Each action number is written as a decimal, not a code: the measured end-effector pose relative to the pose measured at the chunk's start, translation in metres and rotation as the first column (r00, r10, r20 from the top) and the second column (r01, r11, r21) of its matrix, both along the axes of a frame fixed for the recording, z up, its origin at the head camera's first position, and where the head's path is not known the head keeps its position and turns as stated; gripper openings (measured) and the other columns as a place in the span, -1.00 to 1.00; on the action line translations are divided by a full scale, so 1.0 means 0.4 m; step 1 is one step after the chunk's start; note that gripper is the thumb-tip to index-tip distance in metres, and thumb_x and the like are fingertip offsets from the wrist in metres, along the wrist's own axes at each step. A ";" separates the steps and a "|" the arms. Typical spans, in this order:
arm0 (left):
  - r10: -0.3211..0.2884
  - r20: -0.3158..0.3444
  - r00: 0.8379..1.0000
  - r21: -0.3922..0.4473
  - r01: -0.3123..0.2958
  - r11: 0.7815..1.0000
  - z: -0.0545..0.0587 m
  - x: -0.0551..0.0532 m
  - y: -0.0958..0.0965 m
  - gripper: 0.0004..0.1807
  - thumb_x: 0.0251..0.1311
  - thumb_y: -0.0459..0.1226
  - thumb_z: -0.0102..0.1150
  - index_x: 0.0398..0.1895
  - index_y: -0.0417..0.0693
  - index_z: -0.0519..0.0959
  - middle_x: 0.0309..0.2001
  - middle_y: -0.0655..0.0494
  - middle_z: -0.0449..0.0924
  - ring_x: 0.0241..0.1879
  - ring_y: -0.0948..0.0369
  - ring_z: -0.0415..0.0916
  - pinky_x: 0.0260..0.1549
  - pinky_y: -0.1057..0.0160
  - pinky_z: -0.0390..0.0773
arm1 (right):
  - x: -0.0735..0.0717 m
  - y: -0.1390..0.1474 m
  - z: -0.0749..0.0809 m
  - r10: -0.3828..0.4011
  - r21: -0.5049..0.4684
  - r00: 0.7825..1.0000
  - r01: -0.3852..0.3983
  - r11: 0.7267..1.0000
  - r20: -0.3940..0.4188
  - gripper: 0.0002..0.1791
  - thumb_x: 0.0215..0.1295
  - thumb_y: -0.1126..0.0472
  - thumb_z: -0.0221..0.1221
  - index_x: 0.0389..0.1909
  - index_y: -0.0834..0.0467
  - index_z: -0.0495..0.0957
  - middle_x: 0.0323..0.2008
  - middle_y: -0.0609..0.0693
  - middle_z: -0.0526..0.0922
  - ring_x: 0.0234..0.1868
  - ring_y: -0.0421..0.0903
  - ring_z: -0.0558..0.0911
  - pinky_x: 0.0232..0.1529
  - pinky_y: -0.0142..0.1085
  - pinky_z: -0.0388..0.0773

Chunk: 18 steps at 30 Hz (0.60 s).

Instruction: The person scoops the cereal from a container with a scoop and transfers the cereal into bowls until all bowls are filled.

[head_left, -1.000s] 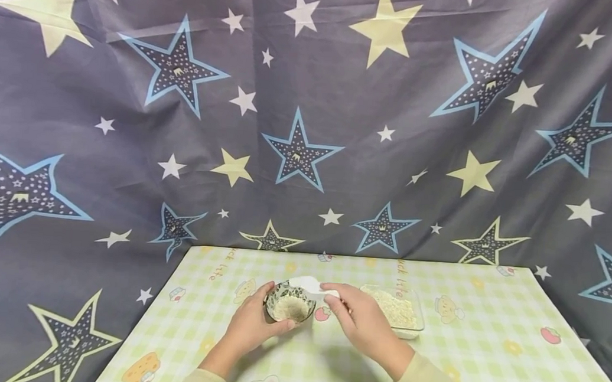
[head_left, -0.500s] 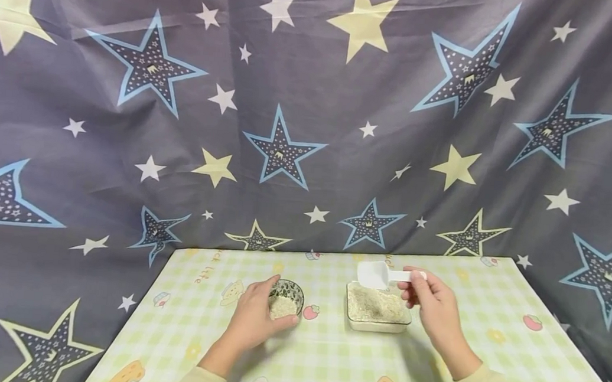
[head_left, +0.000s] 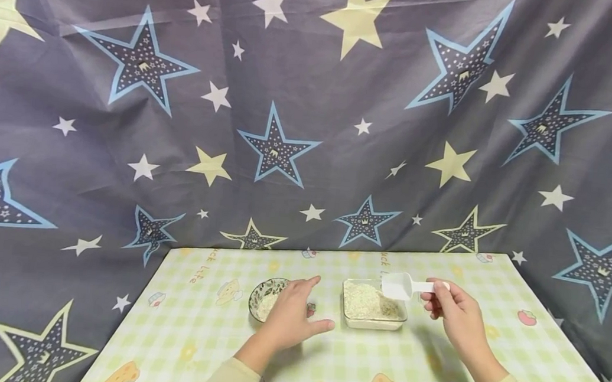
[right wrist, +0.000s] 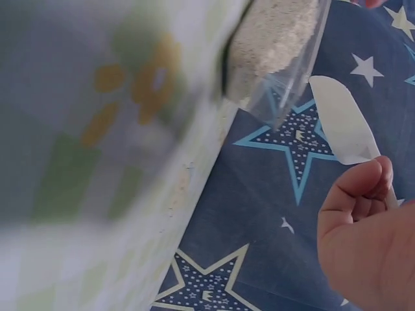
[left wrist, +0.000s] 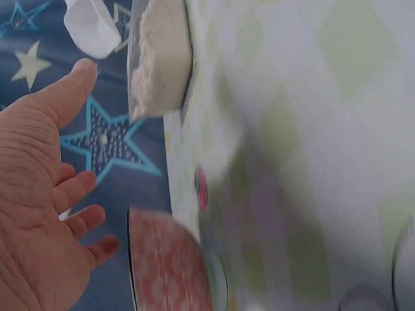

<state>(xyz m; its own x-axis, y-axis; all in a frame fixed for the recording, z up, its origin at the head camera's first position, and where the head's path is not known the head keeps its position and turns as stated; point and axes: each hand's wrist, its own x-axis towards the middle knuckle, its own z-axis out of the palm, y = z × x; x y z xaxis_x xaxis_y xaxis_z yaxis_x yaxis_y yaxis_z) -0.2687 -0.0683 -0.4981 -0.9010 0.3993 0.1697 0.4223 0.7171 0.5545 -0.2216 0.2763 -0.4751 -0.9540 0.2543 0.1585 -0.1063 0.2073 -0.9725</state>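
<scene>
My right hand [head_left: 459, 320] pinches the handle of a white scoop [head_left: 396, 286], held over the right part of a clear rectangular container [head_left: 373, 324]. Pale, grainy, flour-like stuff [head_left: 364, 301] fills much of that container. In the right wrist view, thumb and fingertips close on the scoop's [right wrist: 343, 123] handle. My left hand [head_left: 292, 315] hovers between the container and a patterned bowl [head_left: 253, 298], fingers apart and holding nothing. It hides the bowl's right side; similar pale stuff lies inside. From the left wrist, the bowl's outside [left wrist: 168, 259] looks pinkish.
A green-and-white checked cloth with cartoon prints [head_left: 325, 370] covers the table. A dark star-patterned curtain [head_left: 312, 97] hangs right behind its back edge and along both sides.
The right hand carried the scoop from over the bowl rightward to above the container. The left hand let go of the bowl and moved right.
</scene>
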 end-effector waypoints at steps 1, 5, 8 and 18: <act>-0.011 -0.003 1.000 -0.006 0.010 1.000 -0.001 -0.002 0.015 0.11 0.11 0.18 0.58 0.65 -0.04 0.28 0.50 -0.11 0.48 0.53 -0.12 0.35 0.52 -0.27 0.39 | 0.000 0.002 -0.002 -0.001 0.007 1.000 0.001 1.000 0.010 -0.55 0.74 0.05 -0.02 0.23 0.36 0.57 -0.35 -0.30 0.81 -0.39 -0.30 0.70 -0.39 -0.39 0.70; -0.037 -0.008 0.999 -0.039 0.036 0.999 -0.007 -0.007 0.078 0.12 0.10 0.17 0.58 0.65 -0.02 0.28 0.51 -0.06 0.48 0.52 -0.07 0.38 0.51 -0.21 0.43 | -0.002 0.005 -0.012 -0.001 0.052 0.999 -0.001 0.999 0.039 -0.50 0.75 0.05 -0.03 0.28 0.41 0.55 -0.37 -0.32 0.78 -0.40 -0.31 0.68 -0.37 -0.39 0.70; -0.041 0.017 0.999 -0.046 0.042 0.998 -0.016 -0.013 0.114 0.12 0.11 0.20 0.56 0.66 -0.01 0.26 0.53 -0.05 0.46 0.53 -0.06 0.38 0.51 -0.19 0.44 | -0.004 0.002 -0.022 0.004 0.112 0.999 -0.009 0.994 0.040 -0.51 0.75 0.06 -0.02 0.28 0.40 0.56 -0.37 -0.30 0.76 -0.40 -0.31 0.67 -0.37 -0.38 0.70; 0.000 0.094 0.996 -0.005 0.000 1.000 -0.031 -0.037 0.144 0.12 0.15 0.21 0.53 0.67 -0.03 0.24 0.54 -0.10 0.45 0.54 -0.06 0.39 0.53 -0.14 0.43 | -0.018 -0.001 -0.033 0.015 0.161 0.999 -0.022 0.987 0.042 -0.54 0.74 0.07 0.00 0.25 0.38 0.59 -0.35 -0.20 0.78 -0.40 -0.31 0.66 -0.37 -0.38 0.70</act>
